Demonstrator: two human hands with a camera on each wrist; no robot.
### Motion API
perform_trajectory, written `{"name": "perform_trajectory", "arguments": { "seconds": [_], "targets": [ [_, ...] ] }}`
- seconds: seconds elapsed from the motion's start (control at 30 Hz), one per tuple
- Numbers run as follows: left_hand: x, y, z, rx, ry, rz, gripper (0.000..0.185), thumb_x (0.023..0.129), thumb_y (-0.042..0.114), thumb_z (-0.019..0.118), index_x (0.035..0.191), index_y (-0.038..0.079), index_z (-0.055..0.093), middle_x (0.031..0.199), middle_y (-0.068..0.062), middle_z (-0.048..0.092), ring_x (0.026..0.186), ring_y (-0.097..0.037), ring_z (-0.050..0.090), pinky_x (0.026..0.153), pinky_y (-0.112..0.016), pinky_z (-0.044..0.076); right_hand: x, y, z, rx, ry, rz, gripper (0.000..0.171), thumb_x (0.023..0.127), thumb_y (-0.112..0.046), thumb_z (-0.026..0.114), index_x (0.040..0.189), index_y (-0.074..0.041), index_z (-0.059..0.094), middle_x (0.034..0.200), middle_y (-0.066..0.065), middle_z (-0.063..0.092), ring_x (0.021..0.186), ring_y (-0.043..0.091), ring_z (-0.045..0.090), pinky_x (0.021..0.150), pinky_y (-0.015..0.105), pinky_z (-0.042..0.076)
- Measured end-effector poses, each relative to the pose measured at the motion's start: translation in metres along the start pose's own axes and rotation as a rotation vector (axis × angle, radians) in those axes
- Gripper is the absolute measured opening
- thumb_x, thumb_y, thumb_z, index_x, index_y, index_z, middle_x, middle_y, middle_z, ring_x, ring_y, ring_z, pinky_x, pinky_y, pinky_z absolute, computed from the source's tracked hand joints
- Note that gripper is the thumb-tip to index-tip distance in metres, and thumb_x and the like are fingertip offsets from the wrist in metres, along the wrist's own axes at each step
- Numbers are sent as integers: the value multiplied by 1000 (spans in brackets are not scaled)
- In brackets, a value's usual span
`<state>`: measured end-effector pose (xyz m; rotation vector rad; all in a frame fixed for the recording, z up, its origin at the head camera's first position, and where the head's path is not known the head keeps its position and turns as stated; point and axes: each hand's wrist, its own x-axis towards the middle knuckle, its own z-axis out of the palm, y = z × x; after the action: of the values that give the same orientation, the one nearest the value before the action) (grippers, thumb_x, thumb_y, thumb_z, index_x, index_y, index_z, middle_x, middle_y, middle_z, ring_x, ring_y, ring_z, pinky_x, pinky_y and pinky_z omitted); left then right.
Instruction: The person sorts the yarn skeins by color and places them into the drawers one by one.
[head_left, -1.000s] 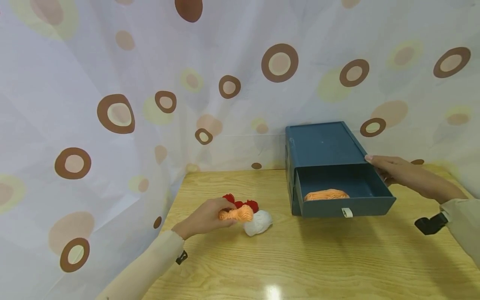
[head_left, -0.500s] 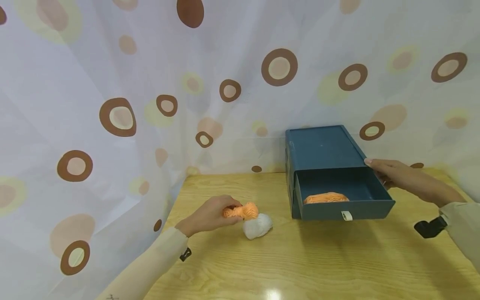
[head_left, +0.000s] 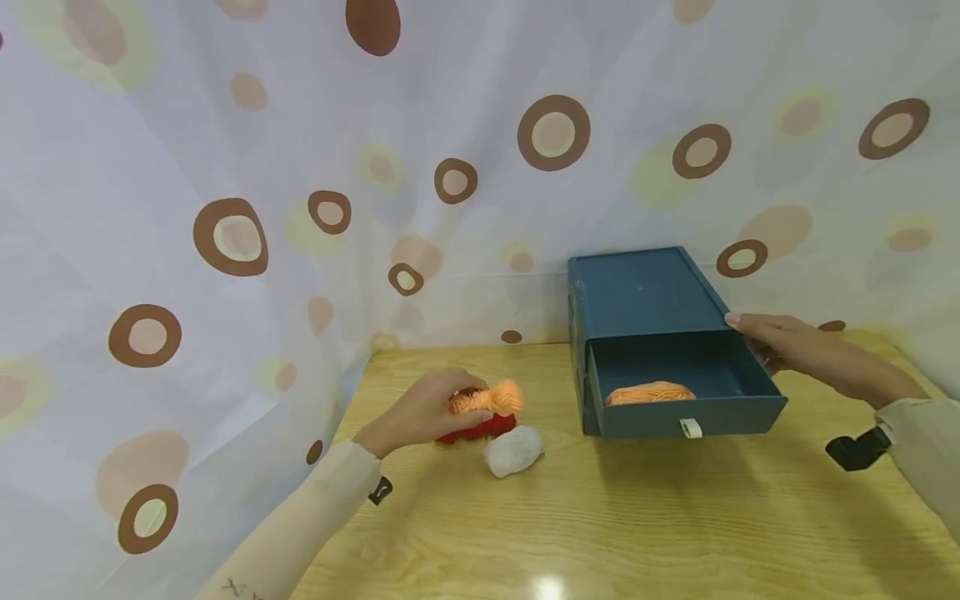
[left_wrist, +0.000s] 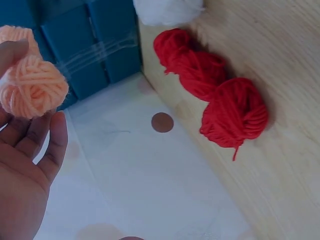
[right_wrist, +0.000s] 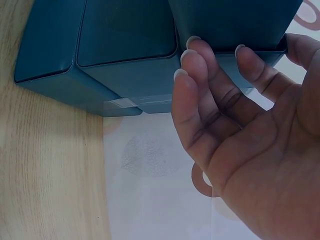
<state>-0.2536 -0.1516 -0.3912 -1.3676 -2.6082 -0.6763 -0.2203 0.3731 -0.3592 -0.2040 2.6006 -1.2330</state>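
Observation:
My left hand (head_left: 423, 410) pinches a skein of peach-orange yarn (head_left: 504, 397) between thumb and fingers, raised above the table. Below it lies a skein of red yarn (head_left: 491, 427), shown whole in the left wrist view as a long red bundle (left_wrist: 235, 112). Beside that is a white ball of yarn (head_left: 514, 451). My right hand (head_left: 802, 346) rests on the right top edge of a dark blue drawer cabinet (head_left: 645, 292); in the right wrist view its loosely bent fingers (right_wrist: 187, 107) touch the cabinet's side. A second orange skein (head_left: 651, 392) lies in the pulled-out upper drawer (head_left: 622, 421).
The drawer has a small white pull tab (head_left: 691, 428) and juts out over the wooden table (head_left: 600, 525). A white sheet with brown circles (head_left: 465, 233) hangs behind and to the left of the table.
My left hand has lifted the orange skein up and slightly right, uncovering the red yarn beneath. The right hand, drawer and white yarn keep their places.

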Motion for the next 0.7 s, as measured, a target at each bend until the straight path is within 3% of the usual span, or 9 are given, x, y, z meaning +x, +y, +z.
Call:
{"name": "perform_trajectory", "arguments": {
  "seconds": [0.3,0.4,0.47,0.7],
  "targets": [
    [11,4,-8,-40,3,21,36,93,31,80,120,9,72,109,2,71,92,-9,63,81,-28,53,-3,-1,1,12,0,-10,57,113,-48,30,118,6,50,95,12,59,85,22,61,75,37,54],
    [14,6,-9,-42,5,42,35,93,30,80,119,9,72,108,2,71,90,-9,63,80,-28,53,-5,-2,1,37,-1,-13,54,112,-48,31,95,1,45,86,12,50,76,23,55,71,38,52],
    [17,7,-10,-42,13,61,34,93,29,80,118,8,73,106,3,71,89,-9,62,79,-27,52,-5,-2,1,50,1,-18,54,112,-49,31,88,-2,43,83,12,46,72,24,53,70,38,52],
    [25,11,-11,-39,29,111,29,94,31,78,114,11,73,98,7,67,79,-7,54,67,-25,47,-6,-2,1,31,-11,-7,54,112,-51,31,91,-3,44,83,13,48,75,25,54,70,38,51]
  ]
}}
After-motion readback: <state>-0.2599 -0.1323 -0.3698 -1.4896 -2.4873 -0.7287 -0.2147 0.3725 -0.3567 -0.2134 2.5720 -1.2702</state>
